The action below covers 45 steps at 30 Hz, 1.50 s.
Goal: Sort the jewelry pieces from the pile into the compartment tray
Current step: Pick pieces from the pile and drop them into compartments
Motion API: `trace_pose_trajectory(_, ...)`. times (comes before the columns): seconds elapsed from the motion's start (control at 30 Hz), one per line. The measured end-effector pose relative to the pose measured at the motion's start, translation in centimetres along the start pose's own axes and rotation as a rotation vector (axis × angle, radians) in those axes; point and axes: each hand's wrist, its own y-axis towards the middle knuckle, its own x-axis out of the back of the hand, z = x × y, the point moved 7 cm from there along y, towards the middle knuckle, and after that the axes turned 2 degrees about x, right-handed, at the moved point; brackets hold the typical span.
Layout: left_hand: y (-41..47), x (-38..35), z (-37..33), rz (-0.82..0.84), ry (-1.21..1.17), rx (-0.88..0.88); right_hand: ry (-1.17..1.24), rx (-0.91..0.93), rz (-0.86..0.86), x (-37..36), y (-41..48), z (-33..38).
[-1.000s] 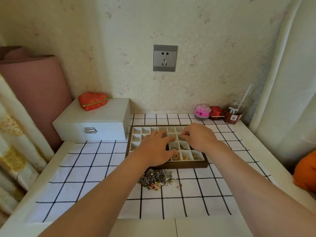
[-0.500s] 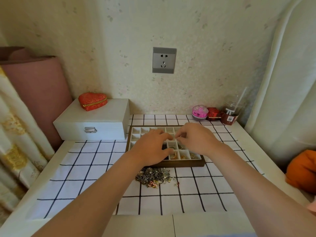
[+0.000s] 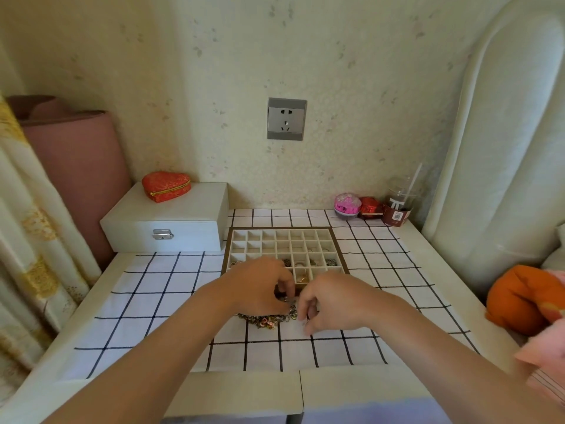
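Head view of a white worktop (image 3: pixel 238 393) covered by a checked cloth (image 3: pixel 146 304). The compartment tray (image 3: pixel 340 250), a brown-framed grid of small white cells, lies flat on the far middle of the cloth. Small metal pieces (image 3: pixel 330 262) show in several cells of its near rows. The pile of jewelry (image 3: pixel 269 320), a tangle of dull metal with a few copper-coloured rings at its near edge, lies on the cloth just beside the near rim of the tray, outside it. Both forearms reach in from the near edge. The left hand (image 3: pixel 260 286) is palm down over the far left part of the pile and the near rim of the tray, with its fingers (image 3: pixel 286 286) curled down onto the pieces. Its grip is hidden under the hand, so whether it is clamped on a piece cannot be told. The right hand (image 3: pixel 331 304) is at the right edge of the pile, fingers curled, thumb and forefinger drawn close and pointing down at the cloth. The detail is too small to tell whether that grip holds anything. The 2 hands are near each other but apart. Left of the tray stands a closed white box (image 3: pixel 183 221) with a metal clasp, and a red heart-shaped pouch (image 3: pixel 166 185) rests on its lid. Against the far wall, right of the tray, stand a pink round case (image 3: pixel 347 204), a small red box (image 3: pixel 370 207) and a plastic cup (image 3: pixel 399 206) with a straw. A grey wall socket (image 3: pixel 286 118) is mounted above the tray. An orange cushion (image 3: pixel 519 298) lies beyond the right edge of the worktop.
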Motion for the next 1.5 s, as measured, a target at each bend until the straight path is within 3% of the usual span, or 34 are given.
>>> trace_pose_trajectory(0.3, 0.4, 0.1, 0.7, -0.010, -0.095, 0.050, 0.165, 0.005, -0.071, 0.7, 0.3, -0.9)
trace_pose_trajectory(0.43, 0.9, 0.4, 1.2, -0.078, -0.400, 0.100, 0.490, -0.022, -0.279, 3.1, 0.5, -1.8)
trace_pose_trajectory(0.63, 1.0, 2.0, 1.0, -0.265, -0.844, 0.214, 0.794, -0.057, -0.519, 5.1, 0.4, -2.9)
trace_pose_trajectory(0.77, 0.8, 2.2, 1.5, -0.345, -1.029, 0.286, 0.851, -0.036, -0.581, 5.7, 0.6, -3.0)
trace_pose_trajectory(0.93, 1.3, 2.0, 2.0, -0.326, -1.146, 0.362, 0.805, -0.006, -0.668, 6.6, 1.1, -2.4)
trace_pose_trajectory(1.17, 2.8, 3.0, 3.0, -0.396, -1.201, 0.387, 0.697, -0.017, -0.730, 8.7, 2.4, -2.2)
trace_pose_trajectory(1.37, 3.7, 4.0, 3.9, -0.494, -1.074, 0.375, 0.634, -0.034, -0.746, 9.8, 4.0, -2.6)
trace_pose_trajectory(1.5, 4.3, 3.4, 4.2, -0.403, -0.937, 0.342, 0.594, -0.102, -0.709, 9.1, 5.9, -3.7)
